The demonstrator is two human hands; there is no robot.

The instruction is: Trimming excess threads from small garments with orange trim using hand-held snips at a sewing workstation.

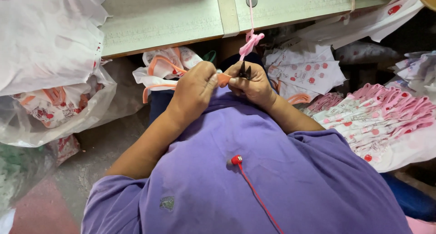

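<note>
Orange trim point(224, 79) pinched in left hand point(193, 91) grip; right hand point(251, 83) grips black snips point(245, 71), blades mostly hidden.

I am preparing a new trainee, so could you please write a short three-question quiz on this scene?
1. True or false: the right hand holds a small black snipping tool.
2. What does the left hand pinch? A) a red earphone B) an orange strip of trim C) a pink ribbon
3. Fill in: the stack of finished pieces with pink trim lies to the person's ____ side.

Key: 1 true; 2 B; 3 right. The red earphone only hangs on the purple shirt, and the pink ribbon dangles from the table edge.
</note>
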